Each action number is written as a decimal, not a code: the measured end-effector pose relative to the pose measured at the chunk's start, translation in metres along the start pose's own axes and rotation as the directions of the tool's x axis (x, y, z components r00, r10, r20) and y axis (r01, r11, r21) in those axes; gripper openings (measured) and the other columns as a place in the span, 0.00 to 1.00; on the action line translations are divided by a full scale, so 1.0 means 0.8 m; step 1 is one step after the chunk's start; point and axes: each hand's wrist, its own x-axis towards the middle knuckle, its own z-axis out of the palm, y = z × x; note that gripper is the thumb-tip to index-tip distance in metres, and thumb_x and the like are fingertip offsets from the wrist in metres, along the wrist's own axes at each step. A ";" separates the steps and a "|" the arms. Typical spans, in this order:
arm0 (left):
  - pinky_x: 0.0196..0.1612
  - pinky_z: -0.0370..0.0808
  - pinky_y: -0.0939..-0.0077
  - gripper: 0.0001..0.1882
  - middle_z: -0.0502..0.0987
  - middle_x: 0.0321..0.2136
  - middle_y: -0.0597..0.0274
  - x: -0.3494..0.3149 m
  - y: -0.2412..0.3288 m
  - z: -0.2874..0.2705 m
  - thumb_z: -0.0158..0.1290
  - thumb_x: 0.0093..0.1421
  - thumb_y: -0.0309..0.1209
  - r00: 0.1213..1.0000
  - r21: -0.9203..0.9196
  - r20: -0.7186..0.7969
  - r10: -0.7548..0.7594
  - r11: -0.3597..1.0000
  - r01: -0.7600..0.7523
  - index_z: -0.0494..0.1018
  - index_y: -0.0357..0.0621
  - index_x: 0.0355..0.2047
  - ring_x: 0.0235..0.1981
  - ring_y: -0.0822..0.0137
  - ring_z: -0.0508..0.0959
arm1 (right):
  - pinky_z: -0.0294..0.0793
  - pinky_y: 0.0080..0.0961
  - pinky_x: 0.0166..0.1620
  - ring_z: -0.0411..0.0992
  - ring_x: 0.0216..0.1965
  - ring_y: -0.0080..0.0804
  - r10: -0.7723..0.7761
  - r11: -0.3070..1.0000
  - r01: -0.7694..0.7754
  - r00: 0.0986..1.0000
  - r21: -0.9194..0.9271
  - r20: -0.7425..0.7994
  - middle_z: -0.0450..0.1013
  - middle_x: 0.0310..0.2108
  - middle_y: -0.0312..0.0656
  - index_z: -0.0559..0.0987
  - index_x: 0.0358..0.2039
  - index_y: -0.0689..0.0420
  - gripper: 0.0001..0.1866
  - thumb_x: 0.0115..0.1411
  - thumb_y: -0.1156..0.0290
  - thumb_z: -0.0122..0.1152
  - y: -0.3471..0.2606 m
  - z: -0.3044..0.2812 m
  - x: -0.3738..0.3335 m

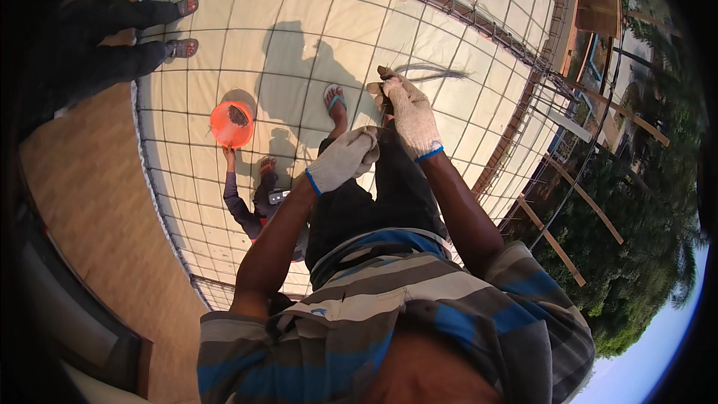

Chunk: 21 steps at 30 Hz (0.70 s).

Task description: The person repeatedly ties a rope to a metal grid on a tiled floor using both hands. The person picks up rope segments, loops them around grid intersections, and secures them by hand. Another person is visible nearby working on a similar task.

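Both my hands wear pale knit gloves with blue cuffs, held in front of my dark trousers. My left hand (pixel 342 160) is closed, its fingers curled in and pressed together; whatever they hold is too small to make out. A little higher and to the right, my right hand (pixel 411 116) is closed too, with dark, dirty fingertips bent inward. What sits in its grip cannot be made out. Just beyond those fingertips a bundle of thin grey wires (pixel 434 72) shows against the pale sheets; I cannot tell if the right hand touches it.
A grid of steel bars (pixel 299 52) spans pale sheeting underfoot. To the left, another person's hand touches an orange bucket (pixel 224 132) with dark bits inside. A second person's legs (pixel 120 41) stand far left. Rebar cages (pixel 449 11) cross behind; wooden battens (pixel 553 239) jut out right.
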 end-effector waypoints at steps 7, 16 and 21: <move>0.21 0.52 0.81 0.13 0.61 0.23 0.77 0.006 0.039 0.035 0.45 0.81 0.41 0.996 0.014 -0.078 0.046 0.999 -0.045 0.73 0.46 0.48 0.19 0.82 0.58 | 0.78 0.31 0.46 0.74 0.37 0.26 0.135 0.930 -0.185 0.976 0.317 0.172 0.76 0.41 0.37 0.75 0.57 0.61 0.16 0.79 0.62 0.54 -0.036 -0.023 0.018; 0.28 0.67 0.82 0.18 0.72 0.30 0.71 -0.071 0.009 0.066 0.45 0.81 0.38 0.994 0.336 -0.107 -0.007 0.941 0.043 0.77 0.37 0.55 0.25 0.79 0.68 | 0.54 0.21 0.27 0.50 0.22 0.20 0.210 0.678 -0.460 0.869 0.574 0.449 0.51 0.23 0.28 0.74 0.47 0.54 0.10 0.82 0.61 0.50 -0.126 -0.181 0.109; 0.36 0.77 0.79 0.15 0.79 0.35 0.66 -0.097 -0.033 0.082 0.50 0.77 0.31 0.782 0.272 -0.553 0.286 0.950 -0.155 0.77 0.32 0.55 0.30 0.77 0.77 | 0.57 0.23 0.29 0.49 0.22 0.22 0.172 0.723 -0.411 0.886 0.555 0.431 0.49 0.22 0.27 0.73 0.45 0.52 0.10 0.80 0.60 0.54 -0.134 -0.178 0.089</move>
